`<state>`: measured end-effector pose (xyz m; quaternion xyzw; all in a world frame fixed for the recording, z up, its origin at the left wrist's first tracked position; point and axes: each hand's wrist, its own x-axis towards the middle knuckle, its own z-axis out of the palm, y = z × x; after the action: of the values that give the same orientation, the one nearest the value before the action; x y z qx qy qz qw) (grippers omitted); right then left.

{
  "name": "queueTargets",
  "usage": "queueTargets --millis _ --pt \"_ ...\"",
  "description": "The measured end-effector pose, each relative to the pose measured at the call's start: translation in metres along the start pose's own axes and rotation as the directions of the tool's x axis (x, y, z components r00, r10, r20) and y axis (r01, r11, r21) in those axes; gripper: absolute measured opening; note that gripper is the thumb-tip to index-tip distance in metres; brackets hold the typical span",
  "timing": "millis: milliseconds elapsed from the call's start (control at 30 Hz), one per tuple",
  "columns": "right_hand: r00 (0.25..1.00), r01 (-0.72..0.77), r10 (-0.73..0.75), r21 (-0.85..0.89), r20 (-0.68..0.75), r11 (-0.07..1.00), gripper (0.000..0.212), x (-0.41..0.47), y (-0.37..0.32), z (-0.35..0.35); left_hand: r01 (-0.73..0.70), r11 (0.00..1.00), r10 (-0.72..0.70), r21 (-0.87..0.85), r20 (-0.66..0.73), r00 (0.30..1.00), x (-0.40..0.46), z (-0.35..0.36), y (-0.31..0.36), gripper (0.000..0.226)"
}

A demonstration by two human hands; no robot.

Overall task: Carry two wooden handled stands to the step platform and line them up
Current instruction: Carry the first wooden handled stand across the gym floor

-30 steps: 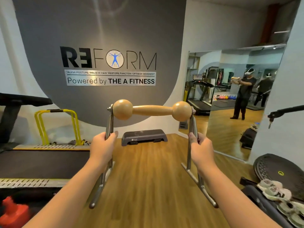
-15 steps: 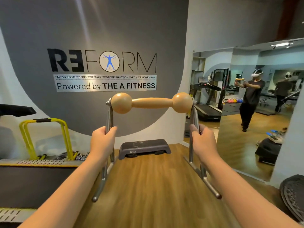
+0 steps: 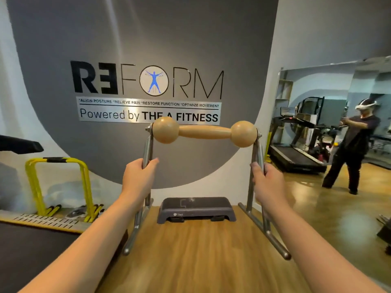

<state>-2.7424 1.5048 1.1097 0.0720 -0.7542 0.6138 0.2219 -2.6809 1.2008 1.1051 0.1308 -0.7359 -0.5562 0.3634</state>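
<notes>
I hold a wooden handled stand (image 3: pixel 204 132) up in front of me: a pale wooden bar with a ball at each end, on two grey metal legs with floor rails. My left hand (image 3: pixel 138 178) grips the left leg, and my right hand (image 3: pixel 267 183) grips the right leg. The stand hangs in the air, level, at chest height. Beyond it, the dark grey step platform (image 3: pixel 196 209) lies on the wooden floor against the wall, seen between the two legs. Only one stand is in view.
A treadmill deck (image 3: pixel 31 246) runs along the left, with yellow hurdles (image 3: pixel 57 185) behind it. A wall mirror (image 3: pixel 330 144) on the right reflects a person with a headset and another treadmill. Wooden floor (image 3: pixel 201 254) stretches ahead to the platform.
The step platform and wall logo have grown larger and closer as I walk forward. The stand stays held in both hands, shifted slightly right in view.
</notes>
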Motion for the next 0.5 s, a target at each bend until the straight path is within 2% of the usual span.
queueTargets --millis 100,500 --pt "1.000 -0.019 0.019 0.004 -0.002 1.000 0.031 0.058 0.022 0.043 0.018 1.000 -0.018 0.026 0.012 1.000 0.071 0.033 -0.027 0.045" --pt "0.999 -0.015 0.014 -0.025 -0.037 1.000 0.042 0.290 0.126 0.170 0.040 0.997 -0.037 -0.063 0.062 0.997 0.299 0.184 -0.112 0.043"
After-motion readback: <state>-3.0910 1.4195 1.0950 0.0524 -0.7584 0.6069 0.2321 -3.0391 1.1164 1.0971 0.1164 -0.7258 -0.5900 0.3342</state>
